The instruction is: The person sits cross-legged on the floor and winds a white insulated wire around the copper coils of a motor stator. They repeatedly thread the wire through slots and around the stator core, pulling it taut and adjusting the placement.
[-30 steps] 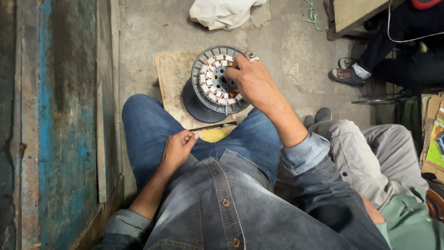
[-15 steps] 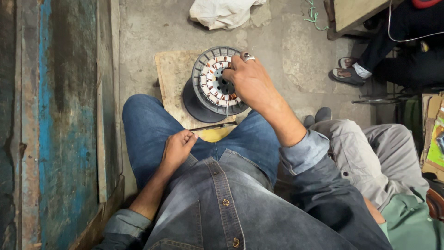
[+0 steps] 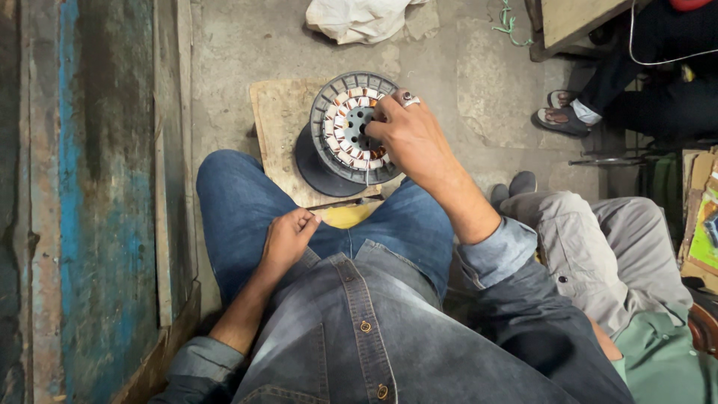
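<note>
While seated on a concrete floor (image 3: pixel 479 82) beside a worn blue door (image 3: pixel 82 202): denim-clad legs, a wooden board (image 3: pixel 280 127) ahead of the knees, and on it a round motor stator (image 3: pixel 351 131) ringed with copper coils in white insulation. Right hand (image 3: pixel 411 135) resting over the stator's right side, fingers curled down onto the coils, nothing lifted. Left hand (image 3: pixel 288 236) loosely closed on the thigh, apparently empty. Coils mostly seated; finishing judged unfinished.
</note>
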